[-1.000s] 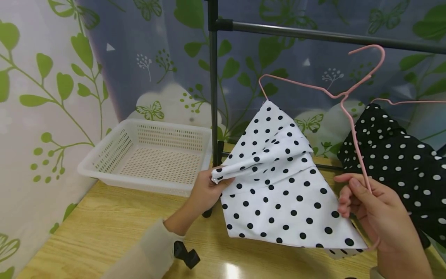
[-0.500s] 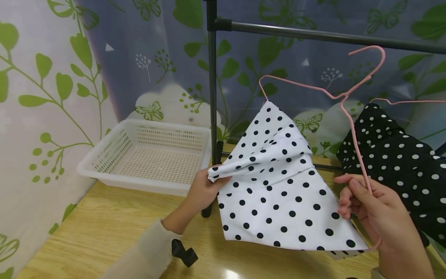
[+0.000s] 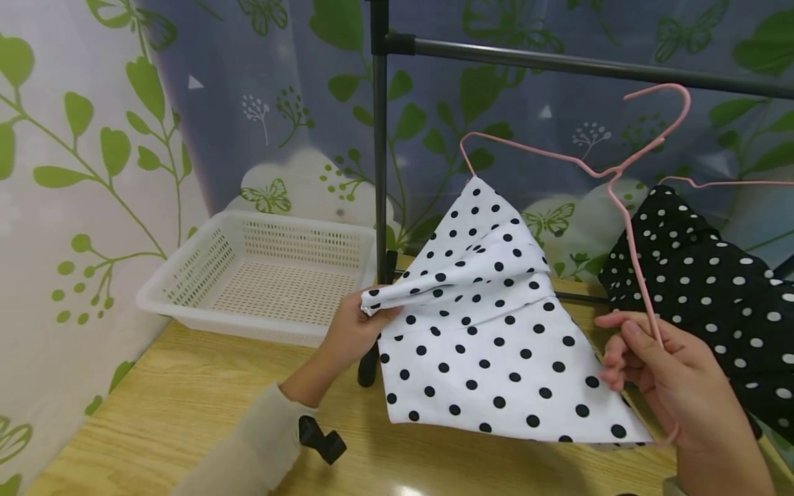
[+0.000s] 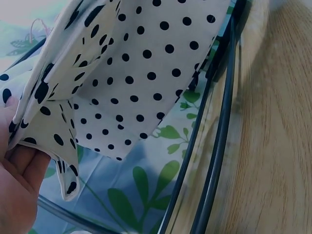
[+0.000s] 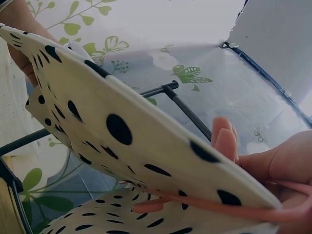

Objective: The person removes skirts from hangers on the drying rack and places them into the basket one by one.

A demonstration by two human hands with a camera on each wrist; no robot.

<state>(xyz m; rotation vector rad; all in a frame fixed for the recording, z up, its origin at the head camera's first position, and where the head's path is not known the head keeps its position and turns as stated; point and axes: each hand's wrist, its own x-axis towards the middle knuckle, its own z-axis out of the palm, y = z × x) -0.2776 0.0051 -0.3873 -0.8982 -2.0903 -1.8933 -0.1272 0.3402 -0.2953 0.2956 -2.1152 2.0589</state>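
The left arm reaches up from below, its pale sleeve (image 3: 251,444) ending short of a bare wrist (image 3: 304,384). The left hand (image 3: 353,327) pinches between thumb and fingers. Well apart from it, the right hand (image 3: 682,372) grips with the thumb beside an index finger pointing toward the left hand, other fingers bent inward.

The left fingers (image 4: 38,169) have drawn the spotted white cloth (image 3: 496,365) farther left, toward the basket (image 3: 248,330).
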